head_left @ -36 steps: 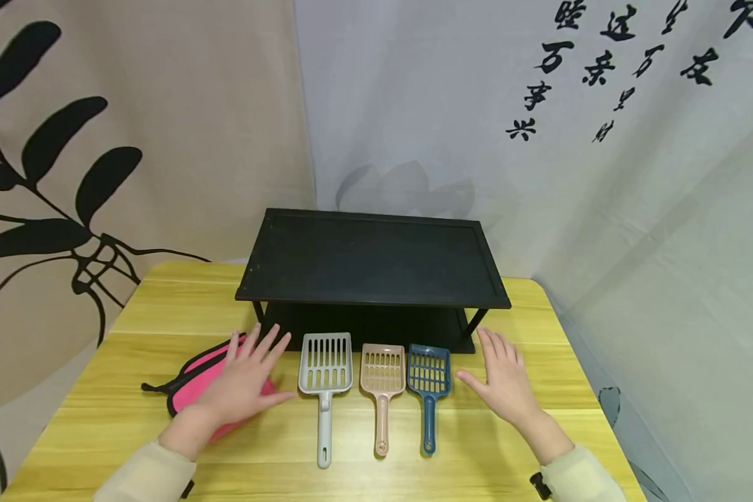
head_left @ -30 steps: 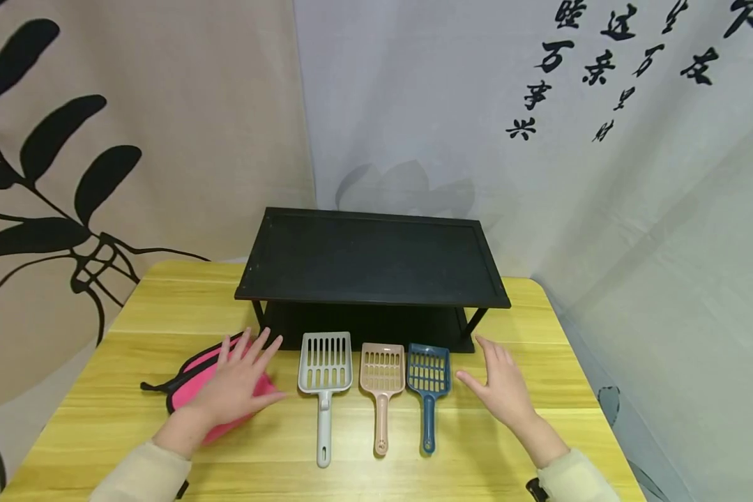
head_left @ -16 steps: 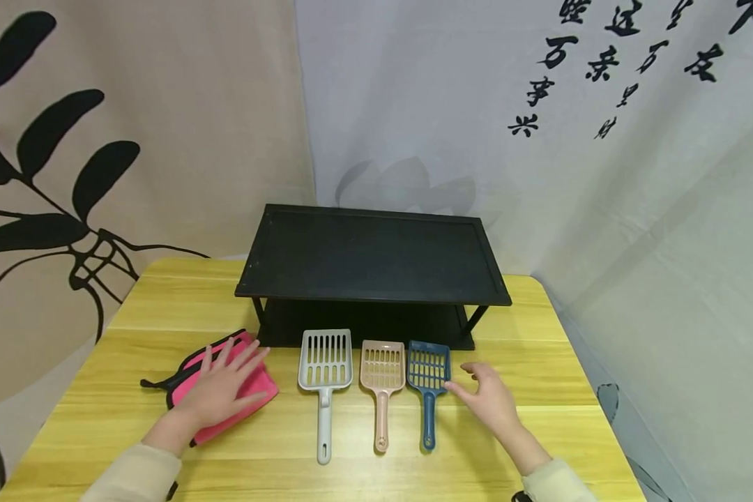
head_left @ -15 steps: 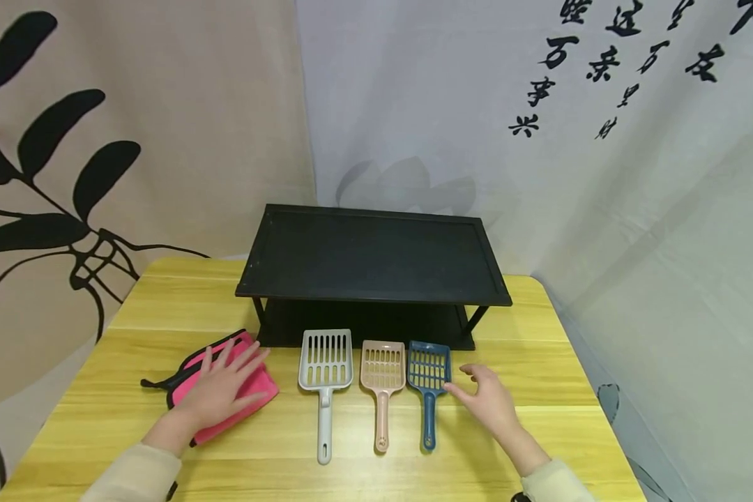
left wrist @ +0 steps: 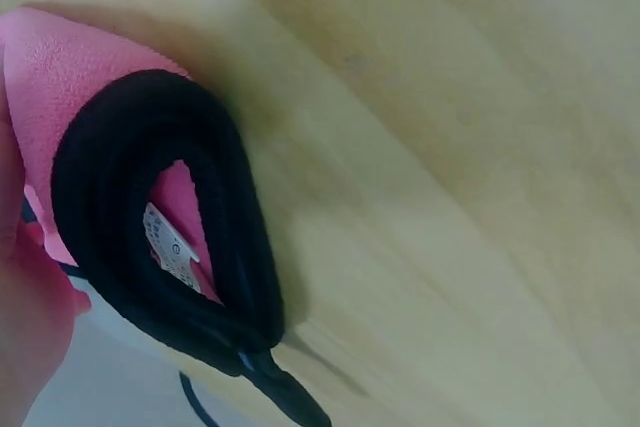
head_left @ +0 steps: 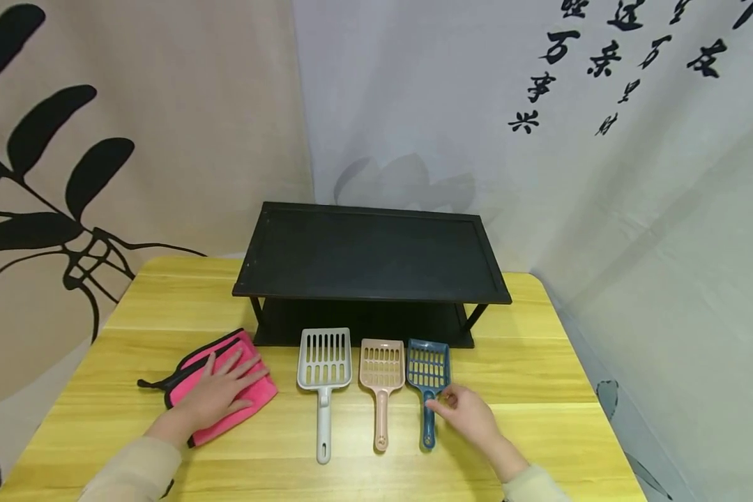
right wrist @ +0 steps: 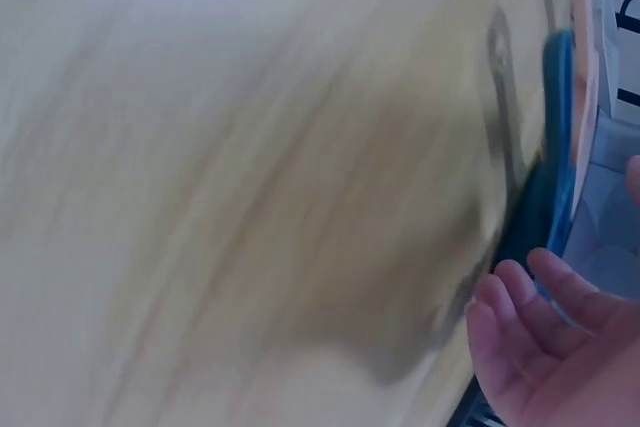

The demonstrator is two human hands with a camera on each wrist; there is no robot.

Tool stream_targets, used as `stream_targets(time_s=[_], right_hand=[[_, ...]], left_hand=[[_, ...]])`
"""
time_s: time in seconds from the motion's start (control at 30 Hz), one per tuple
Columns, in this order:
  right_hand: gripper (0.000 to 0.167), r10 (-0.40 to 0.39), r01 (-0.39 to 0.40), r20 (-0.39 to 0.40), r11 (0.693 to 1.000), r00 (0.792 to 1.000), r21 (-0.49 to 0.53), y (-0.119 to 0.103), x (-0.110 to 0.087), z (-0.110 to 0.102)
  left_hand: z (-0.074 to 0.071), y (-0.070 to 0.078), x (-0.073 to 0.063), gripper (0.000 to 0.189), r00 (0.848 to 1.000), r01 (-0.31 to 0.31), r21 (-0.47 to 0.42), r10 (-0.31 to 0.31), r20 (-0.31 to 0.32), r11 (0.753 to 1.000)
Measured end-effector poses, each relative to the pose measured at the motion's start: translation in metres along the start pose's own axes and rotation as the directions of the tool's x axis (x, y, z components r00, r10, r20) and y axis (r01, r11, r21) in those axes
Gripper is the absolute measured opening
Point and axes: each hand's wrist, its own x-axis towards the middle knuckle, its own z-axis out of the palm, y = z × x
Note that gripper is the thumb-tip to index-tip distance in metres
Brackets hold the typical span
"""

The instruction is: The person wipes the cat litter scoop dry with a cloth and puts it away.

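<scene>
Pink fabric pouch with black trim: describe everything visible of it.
The pink, plush-looking fabric pouch has thick black trim around an open oval mouth, joining a black strap. A white printed tag shows inside. It lies slanted on the yellow wood-grain table, left of the light-grey slotted scoop. The left hand lies spread over it, apparently touching.

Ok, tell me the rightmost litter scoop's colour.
That litter scoop is dark blue, clearest in the head view.

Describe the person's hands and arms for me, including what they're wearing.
The left hand and right hand are both bare, with no gloves or visible rings. Plain, pale cream sleeves cover the forearms and stop short of the wrists. A small dark piece peeks out by the left cuff, too little showing to identify.
</scene>
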Motion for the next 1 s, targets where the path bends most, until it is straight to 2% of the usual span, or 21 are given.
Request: stream_targets(time_s=[0.17, 0.33, 0.53, 0.6, 0.7, 0.83, 1.0], right_hand=[[0.041, 0.022, -0.021, 0.015, 0.999, 1.0, -0.047, 0.001, -0.002, 0.009], [0.035, 0.05, -0.05, 0.024, 0.999, 0.998, -0.015, 0.0, -0.003, 0.012], [0.02, 0.067, -0.069, 0.024, 0.99, 0.997, 0.12, -0.002, -0.003, 0.014], [0.016, 0.095, -0.099, 0.031, 0.979, 0.995, 0.178, -0.001, -0.002, 0.015], [0.01, 0.147, -0.161, 0.069, 0.932, 0.987, 0.326, 0.003, -0.002, 0.015], [0.016, 0.18, -0.187, 0.058, 0.875, 0.982, 0.446, 0.01, -0.001, 0.014], [0.02, 0.18, -0.16, -0.004, 0.883, 0.984, 0.441, 0.016, -0.001, 0.009]], left_hand=[[0.0, 0.001, 0.007, 0.051, 0.998, -0.056, 0.025, 0.057, -0.026, 0.998], [0.0, 0.007, 0.012, 0.043, 0.999, -0.037, 0.05, 0.037, 0.0, 0.998], [0.009, 0.011, 0.01, 0.031, 0.999, 0.02, -0.09, -0.023, -0.03, 0.996], [0.011, 0.011, 0.009, 0.028, 0.997, 0.039, -0.125, -0.047, -0.056, 0.991], [0.012, 0.01, 0.008, 0.023, 0.99, 0.058, -0.142, -0.075, -0.117, 0.988], [0.008, 0.007, 0.007, 0.021, 0.975, 0.076, -0.135, -0.102, -0.2, 0.988], [-0.002, 0.005, 0.007, 0.022, 0.96, 0.14, -0.146, -0.17, -0.221, 0.979]])
